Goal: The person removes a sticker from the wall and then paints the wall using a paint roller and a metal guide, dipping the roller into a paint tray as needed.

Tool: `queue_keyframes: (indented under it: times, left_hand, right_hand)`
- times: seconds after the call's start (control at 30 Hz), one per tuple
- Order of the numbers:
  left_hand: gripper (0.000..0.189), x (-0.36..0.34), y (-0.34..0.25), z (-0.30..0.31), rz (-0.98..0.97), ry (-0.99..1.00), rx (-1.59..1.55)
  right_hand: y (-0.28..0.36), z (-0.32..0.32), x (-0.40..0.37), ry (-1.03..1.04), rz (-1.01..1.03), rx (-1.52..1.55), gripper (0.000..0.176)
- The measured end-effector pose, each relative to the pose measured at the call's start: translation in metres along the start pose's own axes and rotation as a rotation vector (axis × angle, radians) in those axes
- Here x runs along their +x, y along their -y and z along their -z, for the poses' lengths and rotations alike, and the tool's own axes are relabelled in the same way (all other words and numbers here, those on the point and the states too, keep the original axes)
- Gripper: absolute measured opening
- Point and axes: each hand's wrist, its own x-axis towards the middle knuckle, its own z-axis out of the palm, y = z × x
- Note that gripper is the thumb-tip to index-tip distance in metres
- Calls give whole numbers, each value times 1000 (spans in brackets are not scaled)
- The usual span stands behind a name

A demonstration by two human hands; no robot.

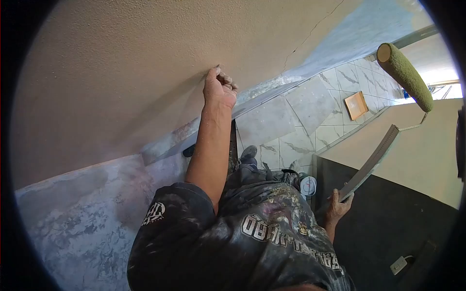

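My left hand [221, 88] is raised at the beige textured wall [121, 63], its dusty fingers curled and pinched together. A tiny dark bit shows at the fingertips; I cannot make out whether it is held or on the wall. Low on the right, my right hand [338, 208] grips the long grey handle of a paint roller [405, 75]. The roller's green fuzzy sleeve points up and away, well apart from the beige wall. White dust covers my hands and dark shirt.
A thin crack [310, 34] runs down the wall beside a pale blue patch [361, 31]. Grey sheets [267, 121] lie on veined white tiles. Farther off is an orange-brown tray [356, 105]. A white bucket [308, 185] stands near a dark panel [383, 213] bearing a white outlet [399, 265].
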Motion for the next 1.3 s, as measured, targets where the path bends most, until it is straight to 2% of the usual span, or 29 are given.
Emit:
queue_keyframes:
  times: [0.1, 0.17, 0.27, 0.8, 0.87, 0.9, 0.97, 1.0, 1.07, 1.17, 1.3]
  left_hand:
    - [4, -4, 8, -3, 26, -4, -24]
    - [15, -3, 16, -1, 36, -24, -49]
    - [16, 0, 18, 5, 39, -43, -36]
    - [12, -8, 42, 28, -30, -37, -12]
    - [9, -11, 48, 36, -273, 62, 189]
    - [9, -14, 50, 39, -273, 62, 190]
    - [6, -23, 55, 46, -593, 179, 419]
    - [6, -26, 57, 50, -589, 178, 417]
    - [13, -31, 59, 59, -758, 355, 419]
    - [14, -43, 62, 70, -813, 470, 448]
    - [14, -53, 64, 84, -822, 463, 461]
  right_hand:
    - [4, 4, 2, -9, 36, 7, 40]
    - [8, 8, 3, 2, 46, -28, 40]
    - [4, 6, 1, -12, 27, -27, 39]
    - [-5, 11, 2, 20, 5, -18, 39]
    - [-9, 14, 3, 34, 7, -40, 37]
    - [-12, 14, 3, 34, 6, -40, 37]
    - [-16, 16, 4, 19, -6, -57, 36]
    - [-17, 18, 4, 18, -6, -62, 36]
    - [-20, 18, 5, 21, 9, -22, 36]
    - [-22, 20, 5, 17, -14, 37, 32]
    - [-34, 27, 6, 50, 48, -26, 29]
